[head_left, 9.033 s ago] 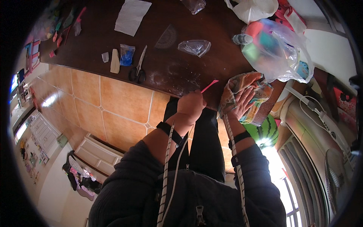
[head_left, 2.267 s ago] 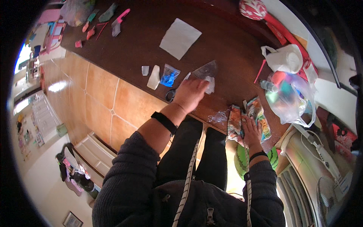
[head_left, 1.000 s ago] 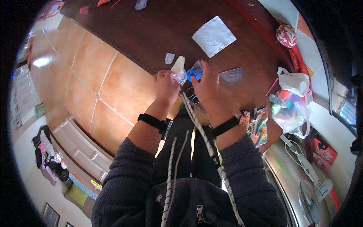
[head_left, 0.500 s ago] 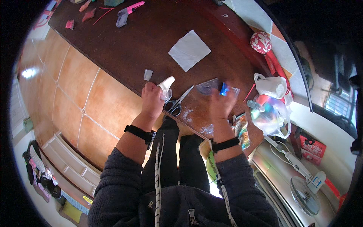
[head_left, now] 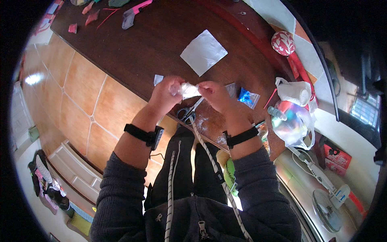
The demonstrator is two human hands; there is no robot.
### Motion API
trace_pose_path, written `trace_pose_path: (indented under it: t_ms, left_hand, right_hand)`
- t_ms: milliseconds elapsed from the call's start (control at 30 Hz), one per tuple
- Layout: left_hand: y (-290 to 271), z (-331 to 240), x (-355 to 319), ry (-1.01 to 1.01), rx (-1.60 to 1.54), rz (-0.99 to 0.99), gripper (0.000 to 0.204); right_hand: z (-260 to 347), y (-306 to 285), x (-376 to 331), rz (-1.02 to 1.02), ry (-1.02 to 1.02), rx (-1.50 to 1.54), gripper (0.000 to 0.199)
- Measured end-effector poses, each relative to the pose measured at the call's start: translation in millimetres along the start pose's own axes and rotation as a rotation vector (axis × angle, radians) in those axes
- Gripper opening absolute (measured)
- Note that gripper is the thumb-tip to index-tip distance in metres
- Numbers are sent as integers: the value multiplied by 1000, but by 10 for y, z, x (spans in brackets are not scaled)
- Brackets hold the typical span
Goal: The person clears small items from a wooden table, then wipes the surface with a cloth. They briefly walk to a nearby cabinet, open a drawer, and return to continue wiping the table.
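My left hand (head_left: 163, 94) is closed on a crumpled white piece (head_left: 188, 91), with some clear plastic at its fingers. The fingertips of my right hand (head_left: 215, 97) pinch the other end, so the piece spans both hands above the table's near edge. Whether it is tissue, clay or something else I cannot make out. Just below lie scissors (head_left: 185, 115) with dark handles, their blades partly hidden by my right hand. A small white packet (head_left: 158, 79) rests behind my left hand. Right of my right hand is a clear bag with something blue (head_left: 246, 97).
A white square sheet (head_left: 203, 52) lies on the dark brown table (head_left: 161, 44). At right stand a white roll (head_left: 294, 92), a shiny plastic bag (head_left: 290, 123) and a red patterned ball (head_left: 283, 43). A pink-and-grey tool (head_left: 133, 15) lies far left. White powder (head_left: 201, 123) marks the near edge.
My right hand has moved left from beside the blue-filled bag and now grips the white piece. That bag lies uncovered on the table. The white piece now stretches between both hands.
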State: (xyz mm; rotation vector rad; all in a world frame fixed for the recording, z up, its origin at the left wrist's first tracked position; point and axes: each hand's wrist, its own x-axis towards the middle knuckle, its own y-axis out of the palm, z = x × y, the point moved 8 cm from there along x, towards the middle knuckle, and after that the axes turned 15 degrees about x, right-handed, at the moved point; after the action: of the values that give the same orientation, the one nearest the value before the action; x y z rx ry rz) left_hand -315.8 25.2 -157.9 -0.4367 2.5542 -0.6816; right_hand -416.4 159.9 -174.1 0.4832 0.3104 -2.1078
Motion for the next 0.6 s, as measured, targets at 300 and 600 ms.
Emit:
trace_pose_path:
  t_ms: [300,600]
  left_hand:
    - [-741,-96,-128,-119,-19,-221,26]
    - [-396,428,-1070,-265,-227,-48,27]
  right_hand:
    - [305,-661,686,-539,-98,-407,25]
    - [384,-581,913,-508,26,-527,40]
